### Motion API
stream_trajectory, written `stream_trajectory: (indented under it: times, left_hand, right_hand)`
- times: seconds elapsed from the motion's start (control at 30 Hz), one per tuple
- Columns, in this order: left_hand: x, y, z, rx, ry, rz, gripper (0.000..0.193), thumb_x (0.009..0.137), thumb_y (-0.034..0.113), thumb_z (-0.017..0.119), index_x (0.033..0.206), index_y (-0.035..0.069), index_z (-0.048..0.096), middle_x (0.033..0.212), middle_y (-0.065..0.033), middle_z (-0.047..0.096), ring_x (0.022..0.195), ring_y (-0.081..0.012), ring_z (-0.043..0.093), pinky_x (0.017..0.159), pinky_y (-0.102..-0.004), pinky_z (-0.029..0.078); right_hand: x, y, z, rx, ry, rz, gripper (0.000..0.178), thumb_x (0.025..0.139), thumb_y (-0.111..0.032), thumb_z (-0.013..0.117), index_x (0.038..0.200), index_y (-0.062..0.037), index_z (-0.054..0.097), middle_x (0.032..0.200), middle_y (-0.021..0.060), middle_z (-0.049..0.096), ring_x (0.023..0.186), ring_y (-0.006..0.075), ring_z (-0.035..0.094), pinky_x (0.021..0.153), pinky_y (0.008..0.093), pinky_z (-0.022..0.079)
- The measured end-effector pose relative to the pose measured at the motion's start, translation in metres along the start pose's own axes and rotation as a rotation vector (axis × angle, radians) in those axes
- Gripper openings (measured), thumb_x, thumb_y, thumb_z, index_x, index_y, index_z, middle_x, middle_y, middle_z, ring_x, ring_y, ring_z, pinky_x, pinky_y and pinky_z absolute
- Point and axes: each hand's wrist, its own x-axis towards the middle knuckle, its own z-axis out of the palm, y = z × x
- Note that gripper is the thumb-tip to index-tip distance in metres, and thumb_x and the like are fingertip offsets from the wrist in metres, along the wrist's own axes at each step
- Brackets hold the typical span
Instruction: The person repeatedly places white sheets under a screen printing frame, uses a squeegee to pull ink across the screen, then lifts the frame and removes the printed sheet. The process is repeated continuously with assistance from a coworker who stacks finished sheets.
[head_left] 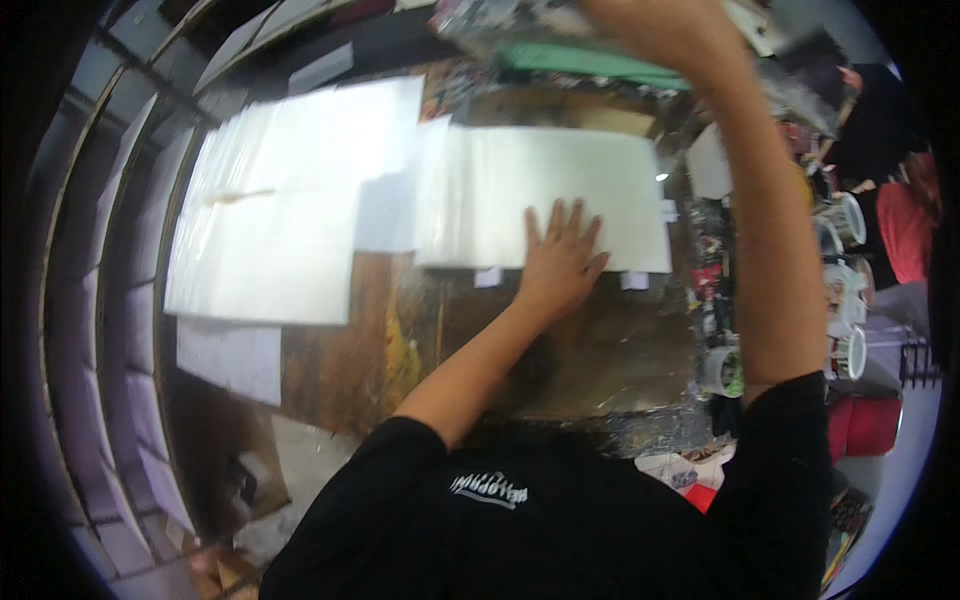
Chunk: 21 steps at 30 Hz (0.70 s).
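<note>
My left hand [562,258] lies flat, fingers spread, on the near edge of a stack of clear plastic sheets [500,190] in the middle of a worn wooden table [400,340]. My right hand [655,28] is raised at the top of the view, blurred. It grips a flat clear-wrapped package with a green item inside [585,58], held above the far side of the stack. My right forearm runs down the right side of the picture.
A larger pile of clear sheets [285,205] covers the table's left part. A tape roll [720,370] and several mugs [845,222] line the right edge. Another person in red [905,228] stands at the far right.
</note>
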Motion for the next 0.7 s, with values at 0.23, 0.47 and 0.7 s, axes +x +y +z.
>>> stream_trajectory:
  times: [0.23,0.47,0.7]
  left_hand:
    - [0.005,-0.02,-0.14,-1.276,0.584,-0.323,0.104,0.089,0.0,0.085,0.168,-0.002,0.018,0.104,-0.006,0.069,0.086,-0.0079,0.062,0.074,-0.0211,0.053]
    - [-0.051,-0.02,-0.146,-1.032,0.261,-0.416,0.097,0.074,0.02,0.099,0.155,-0.004,0.051,0.124,-0.0116,0.071,0.106,-0.018,0.068,0.089,-0.0343,0.057]
    - [-0.103,-0.05,-0.07,-0.322,0.241,-0.402,0.115,0.058,0.053,0.101,0.148,-0.005,0.058,0.104,-0.0145,0.067,0.098,-0.0329,0.066,0.089,-0.0447,0.055]
  right_hand:
    - [-0.048,0.005,0.03,-0.026,0.282,-0.204,0.07,0.094,-0.071,0.062,0.09,-0.0024,0.075,0.084,0.0188,0.073,0.082,0.0334,0.07,0.075,0.0478,0.05]
    - [-0.159,0.023,0.102,-0.067,-0.03,-0.217,0.046,0.086,-0.038,0.079,0.118,-0.0081,0.066,0.107,0.0139,0.068,0.105,0.0341,0.063,0.087,0.0502,0.043]
    - [-0.24,0.025,0.166,-0.018,-0.237,-0.165,0.039,0.081,-0.018,0.077,0.118,-0.0143,0.065,0.11,0.0069,0.067,0.106,0.03,0.063,0.091,0.0489,0.042]
